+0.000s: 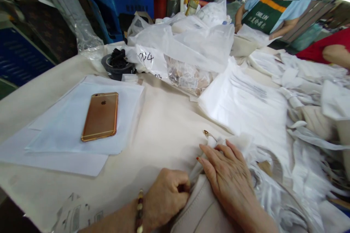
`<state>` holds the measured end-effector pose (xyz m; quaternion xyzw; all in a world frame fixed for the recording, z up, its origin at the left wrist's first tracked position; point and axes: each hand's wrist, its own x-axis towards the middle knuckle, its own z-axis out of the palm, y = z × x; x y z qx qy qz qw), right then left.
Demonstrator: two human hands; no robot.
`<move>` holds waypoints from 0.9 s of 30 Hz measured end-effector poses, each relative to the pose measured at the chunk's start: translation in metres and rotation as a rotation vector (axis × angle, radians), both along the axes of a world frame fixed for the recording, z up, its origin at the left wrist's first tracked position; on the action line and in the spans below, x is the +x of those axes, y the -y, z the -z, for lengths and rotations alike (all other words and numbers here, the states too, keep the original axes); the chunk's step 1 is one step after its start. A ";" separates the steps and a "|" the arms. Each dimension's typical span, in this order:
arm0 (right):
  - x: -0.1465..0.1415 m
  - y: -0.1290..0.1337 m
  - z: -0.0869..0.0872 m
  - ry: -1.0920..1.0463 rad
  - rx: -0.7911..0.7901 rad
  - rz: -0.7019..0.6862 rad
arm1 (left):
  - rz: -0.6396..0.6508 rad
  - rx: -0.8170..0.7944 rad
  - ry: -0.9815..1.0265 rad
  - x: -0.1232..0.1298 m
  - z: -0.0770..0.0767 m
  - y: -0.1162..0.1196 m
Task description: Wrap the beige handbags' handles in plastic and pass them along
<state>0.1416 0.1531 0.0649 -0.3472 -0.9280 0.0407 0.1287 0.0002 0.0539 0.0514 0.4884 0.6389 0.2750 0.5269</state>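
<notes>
A pale beige leather-like bag (203, 207) with a stitched seam lies at the table's near edge, partly covered by my hands. My left hand (168, 193), with a beaded bracelet at its wrist, is closed in a pinch on the bag's left edge. Stretched fingers of my right hand (229, 174) lie flat across the top of the bag and the white wrapping by it. Just beyond those fingertips, a small gold-coloured metal clasp (206, 133) sticks out. Crumpled clear plastic (276, 193) and a strap spread to the right of my right hand.
Left, a gold phone (101, 116) rests on white paper sheets (62, 127). Behind are a dark tape roll (117, 67), filled plastic bags (188, 43) and stacked white plastic sleeves (243, 98). A co-worker in a green apron (262, 14) stands across the table; a red sleeve (325, 47) shows right.
</notes>
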 end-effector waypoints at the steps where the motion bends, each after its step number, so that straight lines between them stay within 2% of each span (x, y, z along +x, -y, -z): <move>1: -0.001 0.000 0.000 0.004 -0.016 0.010 | -0.011 0.039 -0.012 -0.001 -0.001 0.005; 4: -0.006 0.001 0.001 0.029 -0.026 0.039 | 0.067 0.167 -0.134 -0.008 -0.007 0.018; 6: -0.008 0.001 0.002 0.042 -0.013 0.055 | 0.096 0.152 -0.174 -0.010 -0.008 0.018; 12: -0.012 0.001 0.005 0.006 -0.034 0.072 | 0.082 0.017 -0.352 0.014 0.003 -0.014; 15: -0.007 -0.004 -0.014 -0.078 -0.153 -0.017 | 0.088 0.004 -0.315 0.020 0.005 -0.020; 18: 0.021 0.002 -0.049 -0.309 -0.239 -0.057 | 0.060 0.000 -0.322 0.016 0.005 -0.020; 20: 0.057 0.019 -0.065 -0.424 -0.191 0.081 | 0.084 0.021 -0.353 0.010 0.007 -0.021; 22: 0.102 0.043 -0.063 -0.429 -0.098 0.288 | 0.158 0.080 -0.383 0.006 0.012 -0.022; 23: 0.125 0.057 -0.054 -0.400 -0.064 0.411 | 0.200 0.118 -0.396 0.003 0.016 -0.024; 25: 0.166 0.084 -0.025 -0.326 -0.069 0.650 | 0.270 0.190 -0.426 -0.001 0.023 -0.025; 27: 0.190 0.106 0.008 -0.313 -0.218 0.809 | 0.321 0.246 -0.468 -0.006 0.030 -0.024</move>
